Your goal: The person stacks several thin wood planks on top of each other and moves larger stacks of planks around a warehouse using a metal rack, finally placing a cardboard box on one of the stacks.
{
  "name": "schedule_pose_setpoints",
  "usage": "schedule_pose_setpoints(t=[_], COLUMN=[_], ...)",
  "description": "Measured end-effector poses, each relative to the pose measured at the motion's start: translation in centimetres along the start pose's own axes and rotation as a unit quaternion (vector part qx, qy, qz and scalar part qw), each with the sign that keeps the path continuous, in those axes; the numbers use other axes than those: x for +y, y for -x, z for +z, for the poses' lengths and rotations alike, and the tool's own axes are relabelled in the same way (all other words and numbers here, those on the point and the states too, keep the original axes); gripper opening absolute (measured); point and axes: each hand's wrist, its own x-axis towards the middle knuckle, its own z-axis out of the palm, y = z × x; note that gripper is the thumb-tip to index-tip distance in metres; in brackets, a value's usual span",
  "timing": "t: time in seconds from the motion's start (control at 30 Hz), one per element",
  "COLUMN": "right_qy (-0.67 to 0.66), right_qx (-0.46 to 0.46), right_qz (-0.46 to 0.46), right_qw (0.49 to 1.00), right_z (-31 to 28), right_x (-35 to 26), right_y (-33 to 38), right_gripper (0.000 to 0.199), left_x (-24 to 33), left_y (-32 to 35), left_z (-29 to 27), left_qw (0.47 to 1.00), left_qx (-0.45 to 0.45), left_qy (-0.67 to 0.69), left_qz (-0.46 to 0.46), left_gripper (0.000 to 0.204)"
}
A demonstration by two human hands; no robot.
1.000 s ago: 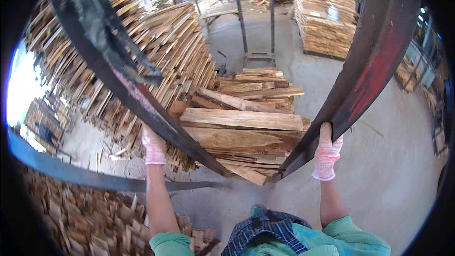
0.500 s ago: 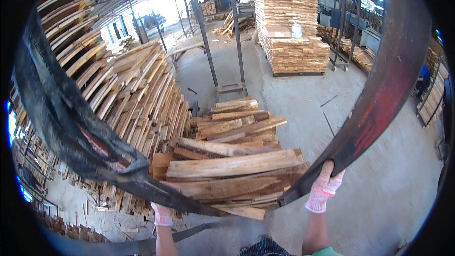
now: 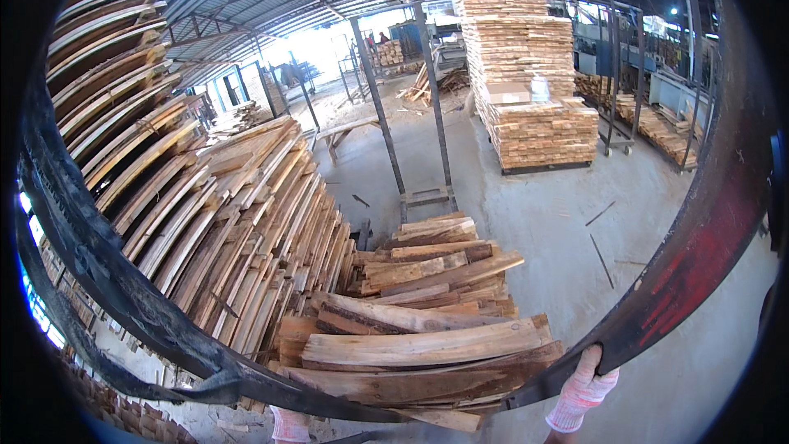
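A load of rough wooden planks (image 3: 427, 345) lies piled before me between two dark upright metal posts of a rack. My right hand (image 3: 582, 390), in a white and pink knit glove, is closed around the lower part of the right post (image 3: 657, 312), which has a red smear. My left hand (image 3: 289, 425), gloved alike, is at the lower end of the left post (image 3: 156, 296); that post hides its fingers. A black, torn-looking covering is on the left post.
A tall stack of boards (image 3: 271, 222) stands close along the left of the load. Ahead are another metal frame (image 3: 403, 115) and a wooden bench (image 3: 345, 127). A high lumber stack (image 3: 526, 66) stands ahead right, with a carton (image 3: 508, 93) on it. Thin sticks (image 3: 602, 259) lie on the concrete floor.
My view has tilted up, so the planks, posts and both hands sit lower in the picture and more roof shows. My right hand keeps its hold on the post.
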Motion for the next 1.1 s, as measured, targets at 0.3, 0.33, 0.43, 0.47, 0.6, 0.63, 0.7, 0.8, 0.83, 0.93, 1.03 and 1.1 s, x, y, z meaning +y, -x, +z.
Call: schedule_pose_setpoints(t=[0.3, 0.33, 0.43, 0.47, 0.6, 0.63, 0.7, 0.8, 0.83, 0.93, 1.03, 1.1], right_qy=[0.102, 0.082, -0.027, 0.007, -0.025, -0.014, 0.007, -0.074, -0.052, -0.009, 0.074, 0.014], right_qx=[-0.01, -0.008, -0.008, -0.007, -0.015, -0.045, -0.188, -0.167, -0.114, -0.033, 0.052, -0.009], right_qz=[-0.136, -0.117, 0.033, -0.007, 0.024, 0.008, 0.05, 0.098, 0.111, 0.1, 0.069, 0.085], right_qw=[0.985, 0.99, 0.999, 1.0, 0.999, 0.999, 0.981, 0.978, 0.986, 0.994, 0.994, 0.996], right_z=[-0.4, -0.3, 1.5, 2.6, 3.4, 3.2, 2.1, 0.6, 1.4, 2.5, 1.7, 2.2], right_x=[2.4, 2.3, 0.4, -0.8, -2.9, -3.4, -3.1, -2.6, -3.5, -2.2, -1.4, -2.8], right_y=[-0.8, -0.9, -0.2, -0.1, -2.2, -2.3, -2.1, -2.1, -1.2, -2.3, -2.5, -2.1], right_gripper=[0.026, 0.025, 0.025, 0.031, 0.039, 0.037, 0.042, 0.039, 0.035, 0.031, 0.038, 0.051], left_x=[0.5, 0.6, 0.6, -0.1, -1.4, -0.9, 1.9, 4.4, 3.5, 2.3, 2.0, 1.9], left_y=[0.7, 0.8, -2.4, -3.2, -4.3, -3.4, -3.4, 4.6, 4.3, 1.8, 2.9, 3.7], left_z=[1.7, 2.2, -3.3, -5.3, -0.8, 1.2, 0.3, 5.4, 2.8, 2.0, 4.8, 4.7], left_qw=[0.998, 0.998, 0.996, 0.999, 0.996, 0.995, 0.988, 0.996, 0.986, 0.946, 0.949, 0.947], left_qx=[0.022, 0.006, 0.062, 0.041, 0.06, 0.068, -0.136, -0.041, 0.004, 0.071, 0.039, 0.053], left_qy=[-0.035, -0.034, 0.059, 0.016, -0.033, -0.053, 0.065, -0.073, -0.158, -0.307, -0.303, -0.306], left_qz=[0.051, 0.054, -0.009, 0.006, 0.052, 0.056, -0.036, 0.02, 0.045, 0.08, 0.078, 0.079], left_gripper=[0.039, 0.038, 0.036, 0.039, 0.054, 0.055, 0.059, 0.056, 0.053, 0.042, 0.045, 0.044])
